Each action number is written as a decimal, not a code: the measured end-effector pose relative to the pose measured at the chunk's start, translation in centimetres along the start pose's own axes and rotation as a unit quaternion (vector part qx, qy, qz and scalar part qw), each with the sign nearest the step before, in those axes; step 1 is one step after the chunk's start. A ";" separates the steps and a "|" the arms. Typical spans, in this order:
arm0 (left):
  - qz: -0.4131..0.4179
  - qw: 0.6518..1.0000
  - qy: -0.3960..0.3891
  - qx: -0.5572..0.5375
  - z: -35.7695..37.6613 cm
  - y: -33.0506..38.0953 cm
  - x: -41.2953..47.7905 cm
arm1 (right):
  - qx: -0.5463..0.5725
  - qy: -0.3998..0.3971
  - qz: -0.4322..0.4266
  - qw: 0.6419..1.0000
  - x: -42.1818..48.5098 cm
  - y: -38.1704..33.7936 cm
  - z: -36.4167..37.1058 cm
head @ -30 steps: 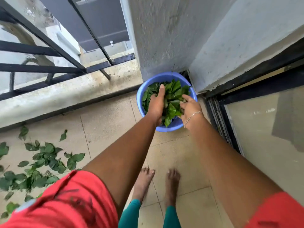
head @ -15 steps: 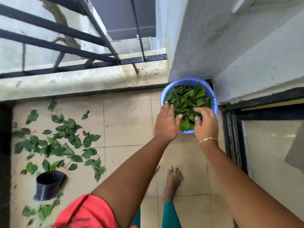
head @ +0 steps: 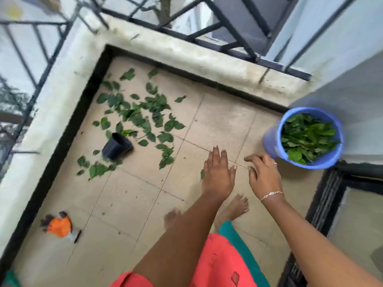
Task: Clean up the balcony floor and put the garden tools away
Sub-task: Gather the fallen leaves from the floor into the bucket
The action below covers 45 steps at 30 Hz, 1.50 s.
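Note:
A blue bucket full of green leaves stands on the tiled floor at the right, by the wall corner. Both hands hover over the floor, left of the bucket, holding nothing. My left hand is flat with straight fingers. My right hand has loosely spread, relaxed fingers and a bracelet on its wrist. Several green leaves lie scattered across the tiles at the far left. A small black pot lies on its side among them. One leaf peeks out beside my left hand.
An orange and black object, blurred, lies on the floor near the left kerb. A concrete kerb with black railings bounds the balcony at the back and left. A sliding door track runs at the right. My bare feet stand below the hands.
Both hands have left the bucket's leaves and moved left over the bare tiles, empty. The view has swung left, showing the leaf pile, pot and orange object.

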<state>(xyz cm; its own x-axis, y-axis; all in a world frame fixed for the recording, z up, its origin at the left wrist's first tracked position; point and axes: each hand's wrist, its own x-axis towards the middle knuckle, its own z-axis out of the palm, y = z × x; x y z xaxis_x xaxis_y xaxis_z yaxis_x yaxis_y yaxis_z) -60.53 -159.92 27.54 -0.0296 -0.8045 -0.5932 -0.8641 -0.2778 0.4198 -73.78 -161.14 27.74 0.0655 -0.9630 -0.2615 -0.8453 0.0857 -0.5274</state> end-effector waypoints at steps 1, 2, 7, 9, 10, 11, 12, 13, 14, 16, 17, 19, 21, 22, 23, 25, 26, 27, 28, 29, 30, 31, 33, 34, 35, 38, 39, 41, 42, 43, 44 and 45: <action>-0.017 1.000 0.010 -0.008 -0.1 -1.9 -1.0 | -0.007 -0.015 -0.013 1.000 -0.5 -1.3 0.9; -0.035 0.999 0.018 -0.026 -0.2 -3.8 -2.2 | -0.015 -0.030 -0.027 0.999 -1.0 -2.6 2.0; -0.129 0.987 0.031 -0.086 -1.3 -14.7 -8.1 | -0.043 -0.090 -0.060 0.993 -4.5 -10.1 8.5; -0.147 0.983 0.042 -0.101 -2.0 -19.4 -10.7 | -0.051 -0.105 -0.077 0.990 -6.3 -13.7 11.4; -0.156 0.980 0.051 -0.109 -2.5 -21.8 -12.3 | -0.057 -0.119 -0.087 0.988 -7.4 -15.6 12.9; -0.165 0.978 0.059 -0.116 -3.0 -24.2 -14.0 | -0.062 -0.132 -0.093 0.985 -8.5 -17.6 14.4; -0.173 0.975 0.067 -0.121 -3.5 -26.5 -15.7 | -0.066 -0.144 -0.098 0.983 -9.7 -19.5 15.6; -0.185 0.972 0.073 -0.125 -4.0 -28.7 -17.3 | -0.070 -0.157 -0.104 0.980 -10.9 -21.4 16.8; -0.197 0.969 0.077 -0.129 -4.3 -30.8 -18.9 | -0.073 -0.168 -0.112 0.977 -12.1 -23.2 18.0; -0.225 0.960 0.084 -0.144 -4.9 -34.2 -21.8 | -0.076 -0.181 -0.133 0.971 -14.1 -26.4 20.3; -0.238 0.955 0.089 -0.153 -5.3 -35.6 -23.0 | -0.072 -0.186 -0.144 0.969 -14.9 -27.8 21.4; -0.262 0.945 0.101 -0.168 -5.7 -38.0 -24.8 | -0.062 -0.199 -0.164 0.964 -16.0 -30.5 23.5; -0.287 0.932 0.114 -0.190 -5.6 -39.8 -25.7 | -0.061 -0.219 -0.179 0.957 -16.7 -32.3 25.5; -0.300 0.924 0.123 -0.200 -5.5 -40.6 -25.9 | -0.063 -0.230 -0.186 0.953 -16.8 -32.9 26.3; -0.316 0.916 0.127 -0.213 -5.4 -41.4 -25.9 | -0.064 -0.242 -0.193 0.949 -16.7 -33.4 27.1; -0.343 0.897 0.142 -0.240 -5.3 -42.6 -25.3 | -0.066 -0.264 -0.204 0.940 -16.1 -34.4 28.3; -0.357 0.883 0.156 -0.262 -5.3 -42.9 -25.0 | -0.074 -0.275 -0.207 0.936 -15.5 -34.9 28.9; -0.373 0.864 0.173 -0.292 -5.4 -43.2 -24.6 | -0.088 -0.286 -0.207 0.931 -14.9 -35.3 29.4; -0.394 0.840 0.189 -0.321 -5.5 -43.4 -24.3 | -0.099 -0.297 -0.207 0.927 -14.3 -35.8 29.8; -0.414 0.816 0.208 -0.344 -5.5 -43.8 -23.9 | -0.106 -0.308 -0.213 0.921 -13.8 -36.3 30.2; -0.436 0.790 0.226 -0.367 -5.4 -44.1 -23.6 | -0.112 -0.319 -0.226 0.914 -13.3 -36.6 30.8; -0.457 0.762 0.247 -0.386 -5.3 -44.6 -23.3 | -0.122 -0.330 -0.244 0.903 -12.7 -36.8 31.4; -0.500 0.713 0.269 -0.411 -4.9 -45.5 -22.6 | -0.157 -0.350 -0.281 0.879 -11.7 -37.0 33.3; -0.522 0.690 0.273 -0.420 -4.5 -45.9 -22.3 | -0.177 -0.364 -0.299 0.864 -11.4 -37.0 34.6; -0.538 0.670 0.283 -0.425 -3.9 -46.3 -22.0 | -0.199 -0.382 -0.312 0.847 -11.0 -37.0 36.0; -0.540 0.649 0.324 -0.426 -0.9 -48.3 -21.3 | -0.267 -0.430 -0.364 0.782 -10.4 -36.5 41.1; -0.528 0.647 0.333 -0.439 0.0 -49.5 -20.8 | -0.284 -0.436 -0.389 0.761 -10.2 -36.3 43.2; -0.523 0.634 0.322 -0.470 2.5 -52.7 -20.0 | -0.312 -0.454 -0.420 0.722 -9.9 -35.7 47.8; -0.514 0.632 0.319 -0.484 3.7 -54.3 -19.6 | -0.315 -0.464 -0.425 0.711 -9.8 -35.4 50.4; -0.508 0.631 0.313 -0.496 5.2 -56.0 -18.9 | -0.313 -0.468 -0.428 0.707 -9.6 -34.8 53.1; -0.510 0.628 0.316 -0.495 7.4 -57.7 -18.1 | -0.309 -0.472 -0.430 0.705 -9.3 -34.3 55.9; -0.520 0.618 0.324 -0.492 10.1 -59.2 -17.1 | -0.299 -0.483 -0.435 0.699 -9.1 -33.8 58.7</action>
<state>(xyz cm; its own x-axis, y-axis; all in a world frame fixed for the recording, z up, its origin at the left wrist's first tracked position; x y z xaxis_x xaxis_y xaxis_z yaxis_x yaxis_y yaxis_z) -13.94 -124.44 5.85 0.7679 0.1258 -0.6281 0.4880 -0.7501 0.4464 -14.66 -140.30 0.44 0.7753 0.0618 -0.6285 -0.3147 -0.8251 -0.4693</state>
